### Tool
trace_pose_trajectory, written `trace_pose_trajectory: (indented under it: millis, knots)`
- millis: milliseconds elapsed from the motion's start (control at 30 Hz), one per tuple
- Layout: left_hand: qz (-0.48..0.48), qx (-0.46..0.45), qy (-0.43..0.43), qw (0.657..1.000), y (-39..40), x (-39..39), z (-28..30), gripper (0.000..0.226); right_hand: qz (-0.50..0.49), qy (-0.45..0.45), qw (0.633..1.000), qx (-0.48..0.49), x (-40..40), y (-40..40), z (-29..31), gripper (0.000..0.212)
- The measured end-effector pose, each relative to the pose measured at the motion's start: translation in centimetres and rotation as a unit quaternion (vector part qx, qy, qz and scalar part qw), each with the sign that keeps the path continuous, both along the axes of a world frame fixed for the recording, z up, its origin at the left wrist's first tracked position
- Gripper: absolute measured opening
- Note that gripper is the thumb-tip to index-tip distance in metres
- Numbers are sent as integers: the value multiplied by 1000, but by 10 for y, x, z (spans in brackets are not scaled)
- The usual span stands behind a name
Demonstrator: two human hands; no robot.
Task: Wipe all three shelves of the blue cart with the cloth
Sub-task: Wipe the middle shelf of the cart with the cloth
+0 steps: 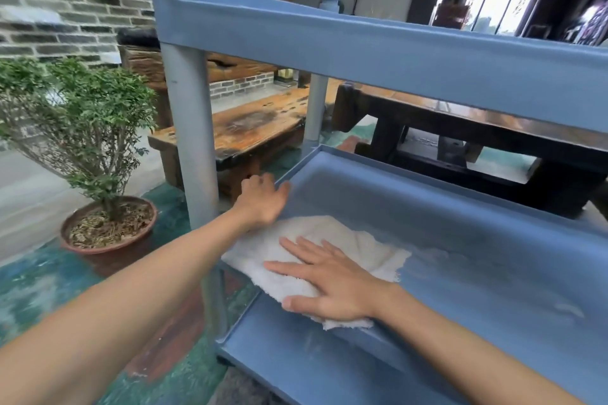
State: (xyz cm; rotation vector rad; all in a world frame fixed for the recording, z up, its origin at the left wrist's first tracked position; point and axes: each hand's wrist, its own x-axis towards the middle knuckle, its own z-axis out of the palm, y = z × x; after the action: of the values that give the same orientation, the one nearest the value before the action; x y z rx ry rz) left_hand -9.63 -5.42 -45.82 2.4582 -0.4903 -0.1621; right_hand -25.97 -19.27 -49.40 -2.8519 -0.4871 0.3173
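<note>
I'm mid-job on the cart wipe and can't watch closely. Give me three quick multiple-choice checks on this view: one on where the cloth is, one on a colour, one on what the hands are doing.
1. Where is the cloth?
A. top shelf
B. middle shelf
C. on the floor

2. What colour is the cloth?
A. white
B. green
C. red

3. What is the right hand doing?
A. hanging free
B. gripping a post
C. pressing flat on the cloth

Answers:
1 B: it lies on the middle shelf, under the top shelf.
2 A: the fabric is plainly white.
3 C: palm down, fingers spread on the cloth, while the left hand rests at the shelf's left edge.
</note>
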Motion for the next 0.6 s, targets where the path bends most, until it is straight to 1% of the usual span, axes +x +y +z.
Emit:
trace_pose_trajectory:
  millis: [33, 67, 133, 167, 233, 267, 333, 367, 400, 467, 567, 600]
  knots:
    - [23, 1, 39, 999, -3, 9, -3, 52, 9, 15, 1000, 5, 2, 1, -1, 61]
    - [27, -6, 76, 997, -4, 24, -5, 58, 20, 21, 1000, 10, 7, -2, 0, 60]
    - [51, -44, 156, 985, -4, 37, -6, 87, 41, 25, 999, 18, 11, -6, 0, 58]
    - [48, -80, 182, 979, -4, 46, -8, 94, 48, 22, 998, 24, 15, -8, 1, 56]
    - [23, -122, 198, 972, -4, 49, -10, 82, 54, 23, 998, 39, 24, -7, 1, 55]
    - [25, -137, 221, 965, -5, 55, -15, 83, 56, 20, 997, 43, 30, -7, 0, 54]
    - [53, -186, 277, 941, -5, 61, -23, 116, 59, 8, 997, 42, 45, -8, -1, 53]
    - [47, -223, 286, 931, -5, 69, -31, 125, 57, 1, 998, 38, 54, -9, -1, 53]
    - [40, -260, 292, 920, -8, 82, -42, 129, 53, -8, 998, 36, 64, -11, -2, 52]
    - [29, -281, 306, 909, -7, 89, -51, 131, 48, -24, 998, 33, 85, -16, -7, 52]
    - [0, -320, 329, 888, -9, 81, -48, 127, 30, -43, 998, 42, 116, -32, -9, 52]
    - [-13, -313, 325, 892, -7, 74, -41, 122, 19, -54, 997, 41, 129, -39, -10, 53]
